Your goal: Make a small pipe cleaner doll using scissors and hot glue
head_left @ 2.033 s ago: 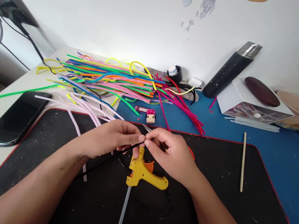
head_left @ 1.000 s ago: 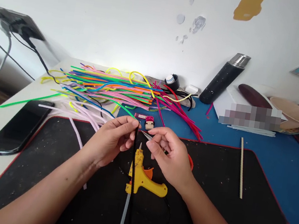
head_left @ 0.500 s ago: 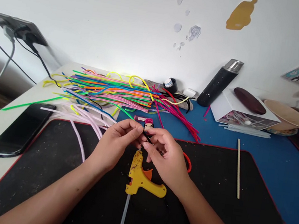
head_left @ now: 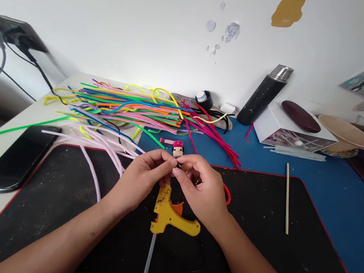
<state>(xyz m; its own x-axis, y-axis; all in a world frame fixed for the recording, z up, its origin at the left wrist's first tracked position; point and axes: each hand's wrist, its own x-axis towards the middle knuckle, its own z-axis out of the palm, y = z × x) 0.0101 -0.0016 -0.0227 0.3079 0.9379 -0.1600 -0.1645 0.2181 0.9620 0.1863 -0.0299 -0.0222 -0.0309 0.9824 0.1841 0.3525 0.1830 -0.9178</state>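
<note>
My left hand (head_left: 144, 174) and my right hand (head_left: 203, 187) meet over the middle of the mat, fingertips pinched together. Between them is a short black pipe cleaner (head_left: 178, 165), mostly covered by the fingers. Just beyond the fingertips stands a small doll figure (head_left: 177, 149) with a pink top and black hair. Under the hands lies a yellow hot glue gun (head_left: 164, 213) with an orange trigger, a clear glue stick (head_left: 148, 263) sticking out of its back. Part of a red loop (head_left: 227, 194), perhaps a scissors handle, shows beside my right hand.
Many coloured pipe cleaners (head_left: 131, 108) are heaped at the back. Pale lilac ones (head_left: 94, 173) reach onto the black mat (head_left: 242, 255). A phone (head_left: 16, 159) lies left, a wooden stick (head_left: 287, 199) right. Behind stand a black flask (head_left: 263, 96) and a white box (head_left: 273, 118).
The black pipe cleaner shows less between my fingertips, which have drawn closer together. The doll figure is now more visible beyond the hands. The whole view has shifted slightly.
</note>
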